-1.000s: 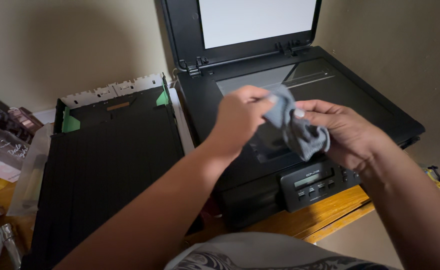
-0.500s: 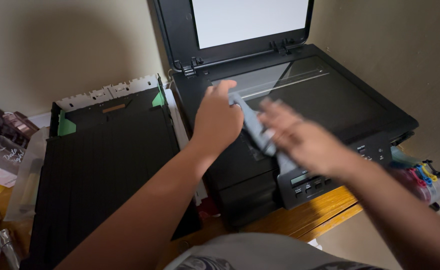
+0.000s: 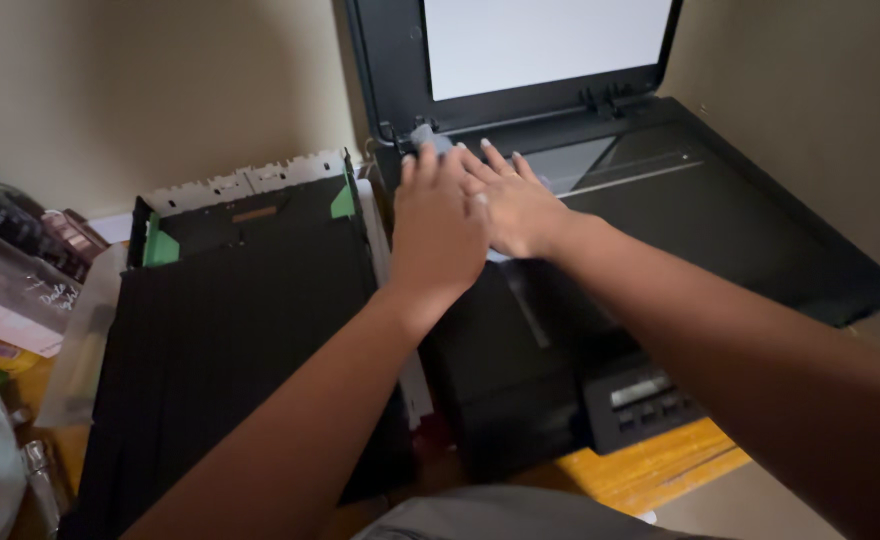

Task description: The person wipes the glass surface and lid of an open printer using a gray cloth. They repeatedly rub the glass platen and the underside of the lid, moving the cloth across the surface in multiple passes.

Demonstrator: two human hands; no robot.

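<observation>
1. At the far left a clutter of bottles and packets (image 3: 10,300) crowds the table edge; you have no room to swing that way.
2. The black paper tray (image 3: 230,330) lies flat beside the printer, its green guides at the back, touching or just beside the printer's left side.
3. Your left hand (image 3: 438,225) lies palm down, fingers stretched and together, at the back left corner of the scanner glass (image 3: 600,160). It grips nothing that I can see.
4. The grey cloth (image 3: 428,137) peeks out beyond your fingertips, pressed under them against the hinge edge.
5. Your right hand (image 3: 512,205) lies flat and open beside the left, overlapping it.
6. I judge you are wiping the glass; the next stroke calls for a sweep rightward, where the glass lies bare.
7. Mind the raised lid (image 3: 520,60) right behind your fingers.
</observation>
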